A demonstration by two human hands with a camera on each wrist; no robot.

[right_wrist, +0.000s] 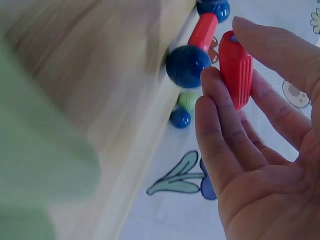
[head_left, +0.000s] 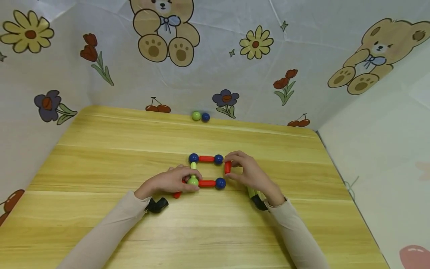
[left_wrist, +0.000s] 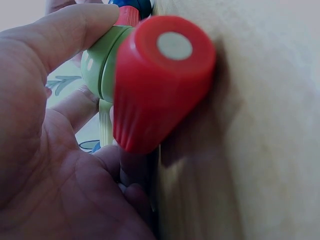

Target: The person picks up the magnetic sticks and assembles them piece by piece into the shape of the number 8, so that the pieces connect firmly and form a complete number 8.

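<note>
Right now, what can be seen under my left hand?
A red rod shows partly under the left hand; in the head view, the hand covers its middle.

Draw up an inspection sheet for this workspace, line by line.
Surface: wood-grain tabletop.
Job's things: ball-and-rod frame lying on the tabletop; red rod near its right-hand blue balls.
Clutter: loose green ball and loose blue ball at the far edge; yellow-green piece, partly hidden.
Grippers: left hand holds the frame at its corner green ball; right hand pinches the red rod.
Cables: thin pale cord by the right edge.
Surroundings: patterned sheeting at back and sides.
</note>
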